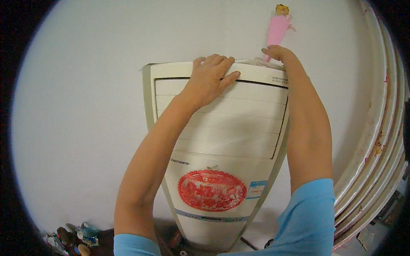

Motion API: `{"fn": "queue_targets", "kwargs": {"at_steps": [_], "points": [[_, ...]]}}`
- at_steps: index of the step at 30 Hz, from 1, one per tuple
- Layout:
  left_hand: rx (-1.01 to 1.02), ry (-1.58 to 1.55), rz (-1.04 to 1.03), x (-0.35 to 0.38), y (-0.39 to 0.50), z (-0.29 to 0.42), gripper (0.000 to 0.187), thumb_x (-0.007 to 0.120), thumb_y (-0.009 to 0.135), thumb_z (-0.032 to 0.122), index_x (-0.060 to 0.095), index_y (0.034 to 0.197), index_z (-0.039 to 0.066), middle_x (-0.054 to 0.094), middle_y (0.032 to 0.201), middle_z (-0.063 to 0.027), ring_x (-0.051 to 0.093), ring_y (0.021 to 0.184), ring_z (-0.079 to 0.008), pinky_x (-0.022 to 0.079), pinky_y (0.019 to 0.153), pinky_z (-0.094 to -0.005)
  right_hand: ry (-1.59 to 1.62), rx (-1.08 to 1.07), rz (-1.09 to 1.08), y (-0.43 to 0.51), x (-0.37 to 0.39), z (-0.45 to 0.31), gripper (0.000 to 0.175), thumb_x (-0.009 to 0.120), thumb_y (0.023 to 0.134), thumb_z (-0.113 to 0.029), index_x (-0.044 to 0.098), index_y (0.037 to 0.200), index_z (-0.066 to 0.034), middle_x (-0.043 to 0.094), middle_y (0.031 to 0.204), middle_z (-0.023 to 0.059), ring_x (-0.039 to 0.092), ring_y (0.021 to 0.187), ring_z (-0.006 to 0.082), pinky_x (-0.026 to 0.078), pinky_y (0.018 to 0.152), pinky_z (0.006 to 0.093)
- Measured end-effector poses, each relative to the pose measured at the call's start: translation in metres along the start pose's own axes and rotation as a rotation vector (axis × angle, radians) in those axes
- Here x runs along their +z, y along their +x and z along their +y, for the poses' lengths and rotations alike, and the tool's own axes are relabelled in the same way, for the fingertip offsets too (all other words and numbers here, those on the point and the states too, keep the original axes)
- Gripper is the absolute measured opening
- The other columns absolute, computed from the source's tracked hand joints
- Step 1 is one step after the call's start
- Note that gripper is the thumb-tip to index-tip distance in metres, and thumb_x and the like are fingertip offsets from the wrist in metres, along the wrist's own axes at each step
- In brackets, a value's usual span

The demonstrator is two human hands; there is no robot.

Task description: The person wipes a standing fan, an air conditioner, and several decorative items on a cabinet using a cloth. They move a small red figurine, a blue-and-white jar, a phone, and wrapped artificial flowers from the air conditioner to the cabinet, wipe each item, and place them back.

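A tall cream-coloured floor-standing air conditioner (pixel 230 124) stands against the wall in front of me. My left hand (pixel 213 76) lies with spread fingers over its top front edge and holds nothing. Beyond the unit's right top corner is my right hand (pixel 277 52), its fingertips at the lower part of a pink paper cone (pixel 277 30) with a yellowish-brown top. Whether the fingers grip the cone or only pass in front of it I cannot tell. Clear plastic film (pixel 256 61) lies along the top edge. A red oval decoration (pixel 212 190) is stuck to the lower front.
Several large white curved, ridged panels or rolls (pixel 371 140), stained in places, rise close on the right. A white wall (pixel 80 112) is behind the unit. At the lower left lie assorted items, among them a plastic bag (pixel 88 233). A blue and white label (pixel 256 189) is beside the decoration.
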State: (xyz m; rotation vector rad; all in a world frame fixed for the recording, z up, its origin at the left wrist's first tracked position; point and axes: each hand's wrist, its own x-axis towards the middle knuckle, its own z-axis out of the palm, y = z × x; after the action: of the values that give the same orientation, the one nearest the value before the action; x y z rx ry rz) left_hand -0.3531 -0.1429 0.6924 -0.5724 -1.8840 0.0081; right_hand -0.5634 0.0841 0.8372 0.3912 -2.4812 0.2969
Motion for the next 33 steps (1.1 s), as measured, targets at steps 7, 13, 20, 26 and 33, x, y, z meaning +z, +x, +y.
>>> {"fn": "queue_targets", "kwargs": {"at_steps": [7,13,20,26,33], "points": [[0.039,0.040,0.151,0.007,-0.002,0.001,0.045,0.052,0.096,0.041,0.055,0.125,0.006,0.061,0.115,-0.0130,0.054,0.111,-0.0290,0.030,0.103,-0.0513,-0.056,0.128,-0.232,-0.014,-0.013,-0.026,0.067,0.034,0.096,-0.059,0.055,0.135,-0.0099,0.047,0.144,0.0129,0.043,0.133,0.0322,0.033,0.108,0.0537],[0.056,0.045,0.195,0.013,-0.004,-0.003,0.045,0.054,0.095,0.041,0.057,0.123,0.005,0.061,0.115,-0.0138,0.055,0.111,-0.0292,0.031,0.102,-0.0506,-0.130,0.124,-0.287,0.006,-0.005,-0.024,0.064,0.036,0.095,-0.058,0.053,0.137,-0.0133,0.052,0.140,0.0088,0.049,0.127,0.0299,0.035,0.106,0.0499],[0.100,0.061,0.297,0.018,-0.005,-0.005,0.044,0.057,0.093,0.040,0.060,0.116,0.004,0.064,0.108,-0.0137,0.057,0.105,-0.0280,0.034,0.098,-0.0491,0.222,0.086,-0.036,0.028,0.005,-0.003,0.042,0.056,0.091,-0.039,0.064,0.093,0.0016,0.064,0.084,0.0106,0.058,0.074,0.0205,0.051,0.073,0.0397],[0.108,0.038,0.286,0.017,-0.005,-0.006,0.045,0.057,0.093,0.040,0.059,0.119,0.004,0.063,0.110,-0.0140,0.056,0.108,-0.0285,0.033,0.100,-0.0501,0.293,-0.020,0.631,0.014,-0.014,-0.007,0.020,0.060,0.081,-0.016,0.072,0.082,0.0004,0.067,0.070,0.0130,0.063,0.053,0.0192,0.055,0.059,0.0316],[0.068,0.039,0.247,0.020,-0.006,-0.005,0.047,0.055,0.095,0.041,0.056,0.123,0.004,0.060,0.122,-0.0156,0.050,0.121,-0.0304,0.028,0.108,-0.0531,0.643,-0.104,0.718,-0.031,-0.027,-0.032,0.023,0.054,0.079,-0.005,0.072,0.090,0.0053,0.070,0.078,0.0175,0.069,0.062,0.0201,0.056,0.062,0.0302]]}}
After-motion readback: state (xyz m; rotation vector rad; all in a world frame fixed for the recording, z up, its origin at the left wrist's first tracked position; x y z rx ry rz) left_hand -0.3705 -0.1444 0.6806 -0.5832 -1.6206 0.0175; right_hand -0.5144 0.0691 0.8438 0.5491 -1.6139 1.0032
